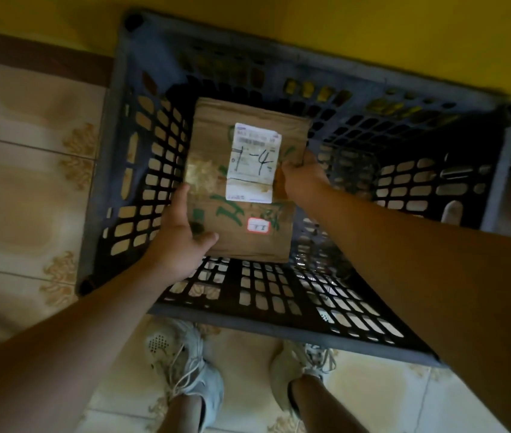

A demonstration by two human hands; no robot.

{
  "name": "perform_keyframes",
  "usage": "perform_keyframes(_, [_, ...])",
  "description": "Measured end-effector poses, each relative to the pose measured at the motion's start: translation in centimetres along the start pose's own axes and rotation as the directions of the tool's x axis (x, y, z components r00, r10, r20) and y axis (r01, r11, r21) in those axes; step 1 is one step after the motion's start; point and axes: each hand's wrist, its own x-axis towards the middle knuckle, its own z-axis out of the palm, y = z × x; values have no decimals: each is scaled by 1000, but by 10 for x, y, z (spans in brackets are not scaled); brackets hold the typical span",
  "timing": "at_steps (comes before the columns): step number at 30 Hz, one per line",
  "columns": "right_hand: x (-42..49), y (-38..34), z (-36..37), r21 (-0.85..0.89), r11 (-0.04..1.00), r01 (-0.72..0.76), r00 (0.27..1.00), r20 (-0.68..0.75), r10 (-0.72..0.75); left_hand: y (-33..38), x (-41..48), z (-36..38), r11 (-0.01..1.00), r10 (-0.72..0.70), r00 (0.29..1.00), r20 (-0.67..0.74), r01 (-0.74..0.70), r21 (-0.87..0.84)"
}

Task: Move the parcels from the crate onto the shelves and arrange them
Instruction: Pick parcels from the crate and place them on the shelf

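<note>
A brown cardboard parcel with a white label marked "1-4", green writing and a small red-edged sticker is inside the dark blue slatted crate. My left hand grips its near left corner, thumb on top. My right hand grips its right edge, fingers curled over the side. The parcel looks lifted off the crate floor, but I cannot tell for sure. No other parcel shows in the crate.
The crate stands on a beige patterned tile floor against a yellow wall. My two feet in pale sneakers are just in front of the crate's near rim. No shelf is in view.
</note>
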Motion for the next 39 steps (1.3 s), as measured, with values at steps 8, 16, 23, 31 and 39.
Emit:
perform_keyframes(8, [-30,6,-34,176,983,-60,990,-114,81,38,-22,9,979,159,987,18,-160,123])
perform_keyframes(16, [-101,2,-86,185,983,18,973,-228,25,97,-92,-12,966,254,966,55,-256,33])
perform_keyframes(23, [-207,-36,-134,187,971,151,973,-202,-113,141,-184,-74,974,211,976,60,-204,-103])
perform_keyframes(31, [-372,-103,-192,102,966,238,956,-198,-214,202,-339,-170,965,226,969,-103,-237,-114])
perform_keyframes(39, [-516,-139,-234,59,940,337,908,-282,-308,236,-477,-227,920,334,923,-192,-363,-147])
